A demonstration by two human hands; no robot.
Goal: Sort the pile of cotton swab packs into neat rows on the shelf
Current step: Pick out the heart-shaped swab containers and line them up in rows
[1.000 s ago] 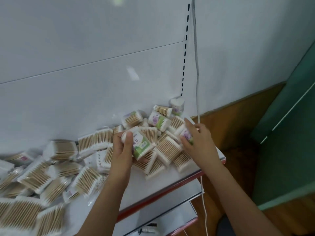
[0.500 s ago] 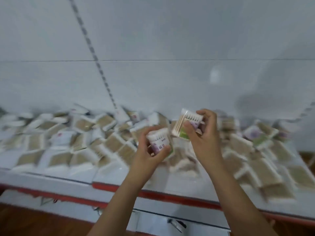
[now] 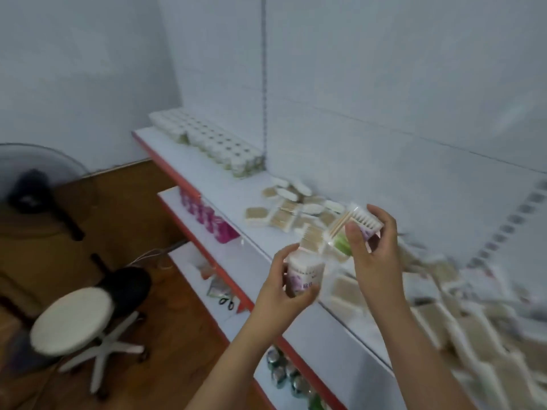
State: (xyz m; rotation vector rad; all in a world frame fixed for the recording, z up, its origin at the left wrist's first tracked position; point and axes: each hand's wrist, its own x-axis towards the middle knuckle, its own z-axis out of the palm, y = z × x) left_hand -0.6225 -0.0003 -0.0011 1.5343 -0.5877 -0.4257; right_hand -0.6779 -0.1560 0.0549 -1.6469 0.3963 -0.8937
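Both hands are up over the front edge of the top shelf (image 3: 296, 244), each with a pack of cotton swabs in it. The left hand (image 3: 284, 287) has its fingers and thumb curled round a pack with a purple-and-white label (image 3: 303, 276), held upright so the swab tips face up. The right hand (image 3: 374, 250) pinches a second pack (image 3: 356, 224) a little higher, tilted, thumb on the near face and fingers wrapped over the far side; a green patch shows at its lower corner. Behind the hands the loose pile of packs (image 3: 296, 207) sprawls across the shelf and runs on to the right, blurred there. Farther left along the same shelf, against the back panel, stands a neat block of packs in rows (image 3: 207, 142). On the shelf below sits a line of pink boxes (image 3: 208, 217), and lower still lie scissors (image 3: 227, 300). A white round stool (image 3: 72, 319) and a fan (image 3: 34, 187) stand on the wooden floor.
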